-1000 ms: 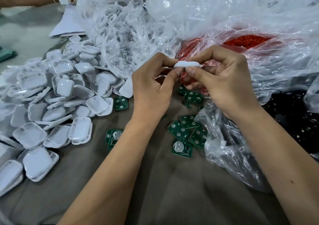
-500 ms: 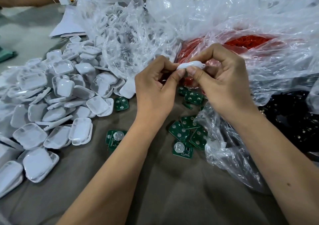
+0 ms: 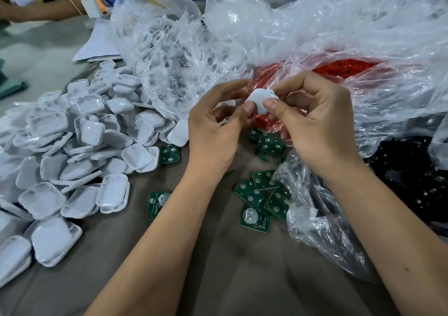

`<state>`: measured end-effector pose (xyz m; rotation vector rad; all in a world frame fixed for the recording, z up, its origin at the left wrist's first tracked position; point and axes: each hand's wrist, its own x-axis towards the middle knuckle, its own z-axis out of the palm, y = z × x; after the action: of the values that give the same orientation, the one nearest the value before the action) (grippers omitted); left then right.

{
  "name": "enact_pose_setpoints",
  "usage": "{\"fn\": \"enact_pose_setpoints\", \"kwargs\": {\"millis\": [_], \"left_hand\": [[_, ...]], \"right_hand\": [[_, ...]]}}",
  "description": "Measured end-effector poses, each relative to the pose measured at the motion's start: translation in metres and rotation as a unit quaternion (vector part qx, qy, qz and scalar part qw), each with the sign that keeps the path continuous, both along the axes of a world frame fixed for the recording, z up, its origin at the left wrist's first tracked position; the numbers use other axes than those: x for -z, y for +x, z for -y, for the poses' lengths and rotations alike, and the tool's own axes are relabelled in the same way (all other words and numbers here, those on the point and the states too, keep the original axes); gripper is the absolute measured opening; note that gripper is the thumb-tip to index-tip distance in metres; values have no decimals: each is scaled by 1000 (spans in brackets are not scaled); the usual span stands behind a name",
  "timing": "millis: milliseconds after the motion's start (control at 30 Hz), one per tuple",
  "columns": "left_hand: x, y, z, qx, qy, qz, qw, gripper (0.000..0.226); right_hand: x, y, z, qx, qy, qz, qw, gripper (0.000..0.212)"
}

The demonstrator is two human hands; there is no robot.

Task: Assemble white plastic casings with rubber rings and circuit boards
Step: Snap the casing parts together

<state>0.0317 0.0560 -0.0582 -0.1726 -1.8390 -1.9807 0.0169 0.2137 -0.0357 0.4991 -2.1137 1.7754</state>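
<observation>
Spilling across the grey cloth at the far left: a heap of white casings (image 3: 80, 150), loose and overlapping, well apart from both hands. Lying beside its inner edge: one green circuit board (image 3: 170, 154), with more boards (image 3: 263, 194) scattered between the two forearms.

Bulging behind the heap: a clear bag of white parts (image 3: 169, 73), open toward the pile, contents blurred by the film.

Pinching the left edge of a single white casing (image 3: 260, 101) between thumb and curled fingers: the left hand (image 3: 213, 126). Tilting toward the camera, broad face showing, long axis running roughly hand to hand, held above the cloth at mid-frame. Impossible to tell whether a ring or a board is already seated inside.

Gripping the right edge of that casing with thumb on the front and fingers curled behind: the right hand (image 3: 315, 121). Sitting just behind and under this hand: the bag of red rubber rings (image 3: 339, 70), so probably the nearer hand for fetching a ring.

Lying at the far right under crumpled film: a dark mass of black parts (image 3: 412, 170), too indistinct to name.
</observation>
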Motion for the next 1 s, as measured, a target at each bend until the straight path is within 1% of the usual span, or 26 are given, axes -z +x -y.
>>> {"fn": "enact_pose_setpoints", "kwargs": {"millis": [67,167,300,400,500,567,633,667,733,767,800,833,900,967,1000], "left_hand": [[-2,1,0,1,3,-4,1000,17],[1,2,1,15,4,17,1000,9],[4,0,6,66,42,56,995,9],[4,1,4,76,54,66,993,11],[4,1,1,71,58,90,992,9],[2,1,-3,77,83,119,986,6],[-2,2,-5,125,168,153,966,5],[-5,2,-5,160,228,171,945,7],[-8,3,-3,217,332,200,896,12],[-9,4,-3,236,360,211,877,15],[-10,6,-3,246,370,221,868,19],[-10,7,-5,247,362,229,869,24],[-9,7,-7,221,307,233,896,30],[-9,5,-5,185,256,219,923,22],[-8,4,-3,172,247,212,930,19]], "right_hand": [[0,0,-1,-5,5,8,1000,13],[0,0,-3,-19,-1,31,999,12],[0,-2,-5,-39,7,68,997,10],[0,-4,-7,-52,-5,95,994,9],[2,-4,-6,-30,-9,95,995,9],[3,-4,-4,-10,-24,81,996,9],[2,-4,-3,-35,-62,79,994,7],[1,-4,-3,-67,-83,90,990,8],[-1,-4,-5,-154,-128,134,971,23],[-2,-4,-5,-197,-147,159,956,30],[-2,-3,-6,-227,-161,179,944,33],[-2,-2,-5,-238,-168,191,938,31],[-2,-1,-5,-199,-168,185,948,23],[-1,-1,-5,-131,-159,154,966,15],[-1,-2,-5,-103,-157,145,971,13]]}}
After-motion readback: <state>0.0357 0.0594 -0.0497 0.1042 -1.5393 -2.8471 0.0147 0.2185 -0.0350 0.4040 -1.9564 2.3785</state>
